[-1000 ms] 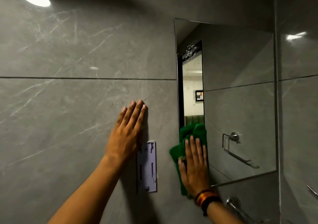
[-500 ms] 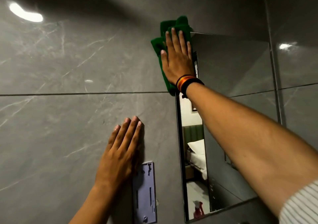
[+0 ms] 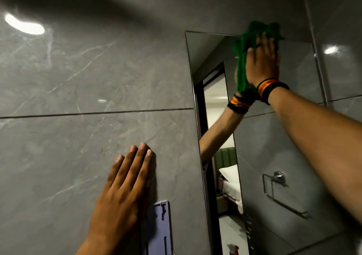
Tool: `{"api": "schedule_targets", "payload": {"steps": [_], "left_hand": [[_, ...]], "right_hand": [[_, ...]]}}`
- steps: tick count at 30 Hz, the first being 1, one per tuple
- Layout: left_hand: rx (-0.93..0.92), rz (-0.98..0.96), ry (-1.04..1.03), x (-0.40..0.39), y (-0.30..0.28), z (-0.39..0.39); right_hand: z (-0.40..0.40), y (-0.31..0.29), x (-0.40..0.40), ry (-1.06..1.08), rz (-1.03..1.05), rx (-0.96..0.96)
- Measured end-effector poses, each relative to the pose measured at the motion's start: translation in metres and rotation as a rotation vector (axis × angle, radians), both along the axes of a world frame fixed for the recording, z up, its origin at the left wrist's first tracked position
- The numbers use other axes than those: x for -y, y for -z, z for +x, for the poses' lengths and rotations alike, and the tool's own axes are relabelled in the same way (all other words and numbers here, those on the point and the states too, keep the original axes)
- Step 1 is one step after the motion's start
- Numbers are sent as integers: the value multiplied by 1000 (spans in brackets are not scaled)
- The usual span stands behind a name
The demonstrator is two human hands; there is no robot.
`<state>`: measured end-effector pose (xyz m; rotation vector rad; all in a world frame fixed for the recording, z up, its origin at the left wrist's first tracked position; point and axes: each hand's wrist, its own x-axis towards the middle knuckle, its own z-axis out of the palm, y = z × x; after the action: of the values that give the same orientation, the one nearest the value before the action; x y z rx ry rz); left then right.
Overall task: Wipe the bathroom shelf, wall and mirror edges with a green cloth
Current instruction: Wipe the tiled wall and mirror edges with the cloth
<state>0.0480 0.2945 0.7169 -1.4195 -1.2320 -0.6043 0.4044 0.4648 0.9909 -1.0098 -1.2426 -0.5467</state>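
Note:
A rectangular mirror hangs on the grey marbled tile wall. My right hand presses a bunched green cloth flat against the mirror's top edge, right of the middle. The cloth sticks out above and to the left of the fingers. My left hand lies flat on the wall left of the mirror, fingers together and pointing up, holding nothing. No shelf is in view.
A pale purple plastic bracket is fixed to the wall just right of my left hand. The mirror reflects a chrome towel ring, a doorway and a bed. A tile corner joint runs down right of the mirror.
My right hand has slid the cloth from the mirror's lower left edge up to the top left corner, then rightward along the top edge. My left hand stays on the wall.

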Motion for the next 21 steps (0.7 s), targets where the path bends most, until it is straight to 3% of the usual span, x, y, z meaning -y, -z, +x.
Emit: {"api": "schedule_targets", "payload": {"steps": [12, 17, 21], "left_hand": [[-10, 72, 41, -12, 3, -4], [4, 46, 45, -10, 3, -2], [23, 28, 51, -7, 3, 0]], "right_hand": [[118, -22, -66, 86, -248, -292], [112, 31, -53, 68, -332, -463], [104, 112, -44, -31, -301, -546]]}}
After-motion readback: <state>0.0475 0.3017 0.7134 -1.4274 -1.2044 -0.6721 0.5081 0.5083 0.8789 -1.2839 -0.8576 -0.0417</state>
